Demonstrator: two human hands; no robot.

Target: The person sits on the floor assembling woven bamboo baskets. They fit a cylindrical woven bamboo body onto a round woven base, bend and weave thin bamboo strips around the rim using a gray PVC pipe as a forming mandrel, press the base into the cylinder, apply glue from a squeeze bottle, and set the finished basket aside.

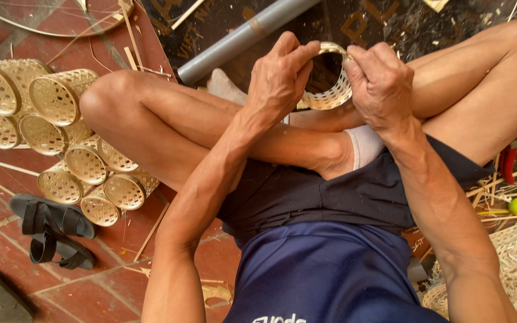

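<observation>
Head view: two hands working a small woven bamboo basket above crossed legs.

Left hand (279, 78) pinches the rim of the small woven basket (332, 90) with thumb and fingers closed on it; right hand (381, 84) grips the opposite side, fingers curled around the weave. A grey pipe (240, 39) lies just beyond. Finished baskets (61, 143) are heaped at left on the red tiled floor (121, 281), with black sandals (52, 230) nearer.
</observation>
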